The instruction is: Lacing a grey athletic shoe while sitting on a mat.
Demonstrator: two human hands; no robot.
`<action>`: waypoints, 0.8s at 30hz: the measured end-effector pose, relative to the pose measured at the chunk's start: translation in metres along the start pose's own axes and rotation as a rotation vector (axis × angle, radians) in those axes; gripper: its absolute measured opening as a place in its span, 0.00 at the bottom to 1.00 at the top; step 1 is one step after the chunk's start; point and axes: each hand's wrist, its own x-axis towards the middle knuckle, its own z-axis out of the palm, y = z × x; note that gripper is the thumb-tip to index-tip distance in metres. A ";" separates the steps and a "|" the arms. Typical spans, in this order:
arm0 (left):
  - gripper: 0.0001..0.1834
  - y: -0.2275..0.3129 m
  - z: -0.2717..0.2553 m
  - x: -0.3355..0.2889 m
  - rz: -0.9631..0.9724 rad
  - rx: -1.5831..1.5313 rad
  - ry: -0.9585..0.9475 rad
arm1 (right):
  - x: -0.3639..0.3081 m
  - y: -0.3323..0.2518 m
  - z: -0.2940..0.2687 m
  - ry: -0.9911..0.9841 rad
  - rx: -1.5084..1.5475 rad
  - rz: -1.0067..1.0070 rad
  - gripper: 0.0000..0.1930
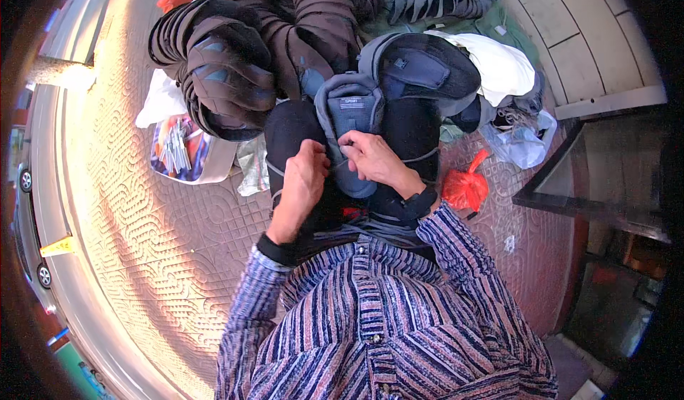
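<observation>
I have the grey-blue, padded fabric shoe upper [347, 118] lying lengthwise over the gap between my 2 black-clad knees [291, 129], its rounded collar away from me and its narrower end toward my belly. I take it that my legs serve as the rest here, leaving both hands free for the fabric.

My right hand [374, 159] reaches across the upper, fingers drawn together at its left edge near the middle; whether they pinch the edge or something thin, I cannot tell. My left hand [306, 175] is just beside that edge, its fingers curled together too, and what they may grip is hidden. Meeting from 2 sides like this probably suits close, fine handling.

The dark grey padded fabric piece [427, 68] sits just beyond my right knee, likely to be within easy reach. Farther out on the left, the brown fabric pieces [221, 72] overlap in a curved row, an arrangement that should make picking out 1 easier.
</observation>
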 end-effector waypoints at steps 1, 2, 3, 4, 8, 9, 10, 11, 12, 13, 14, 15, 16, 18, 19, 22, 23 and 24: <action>0.11 -0.002 0.006 -0.004 0.010 0.088 0.107 | 0.001 0.000 0.001 0.016 -0.062 -0.021 0.11; 0.11 -0.004 0.011 -0.005 0.008 0.086 0.113 | 0.002 -0.001 0.002 0.030 -0.108 -0.066 0.11; 0.07 -0.005 0.017 -0.006 0.118 0.217 0.212 | 0.002 -0.002 0.003 0.026 -0.127 -0.043 0.11; 0.05 -0.006 0.020 -0.007 0.187 0.351 0.276 | 0.003 -0.002 0.002 0.008 -0.147 -0.026 0.11; 0.05 -0.006 0.026 -0.006 0.009 0.456 0.211 | 0.004 -0.004 -0.004 -0.063 -0.157 0.030 0.13; 0.05 -0.006 0.027 -0.006 0.008 0.454 0.214 | 0.005 -0.004 -0.005 -0.072 -0.148 0.004 0.13; 0.04 -0.006 0.028 -0.005 -0.016 0.491 0.184 | 0.006 -0.004 -0.007 -0.098 -0.119 0.036 0.14; 0.04 -0.006 0.030 -0.005 -0.007 0.522 0.187 | 0.007 -0.004 -0.009 -0.126 -0.088 0.066 0.14; 0.04 -0.006 0.032 -0.005 -0.040 0.530 0.153 | 0.007 -0.004 -0.010 -0.124 -0.087 0.068 0.14; 0.03 -0.006 0.034 -0.004 0.001 0.546 0.211 | 0.007 -0.004 -0.011 -0.143 -0.078 0.077 0.14; 0.02 -0.006 0.037 -0.004 0.030 0.556 0.237 | 0.007 -0.004 -0.012 -0.171 -0.053 0.062 0.15; 0.02 -0.007 0.041 -0.004 0.038 0.557 0.262 | 0.007 -0.003 -0.013 -0.159 -0.067 0.087 0.15; 0.02 -0.008 0.044 -0.004 0.064 0.560 0.292 | 0.006 -0.004 -0.014 -0.204 -0.027 0.091 0.15; 0.02 -0.009 0.051 -0.005 0.075 0.508 0.322 | 0.006 -0.005 -0.015 -0.248 0.014 0.095 0.16; 0.02 -0.010 0.054 -0.005 0.083 0.510 0.313 | 0.007 -0.006 -0.016 -0.289 0.005 0.102 0.16; 0.02 -0.010 0.056 -0.005 0.010 0.478 0.324 | 0.016 -0.013 -0.019 -0.410 -0.201 0.131 0.14; 0.02 -0.010 0.055 -0.006 0.023 0.494 0.315 | 0.022 -0.017 -0.020 -0.487 -0.399 0.136 0.13; 0.02 -0.009 0.053 -0.006 0.052 0.502 0.296 | 0.027 -0.019 -0.020 -0.490 -0.404 0.144 0.13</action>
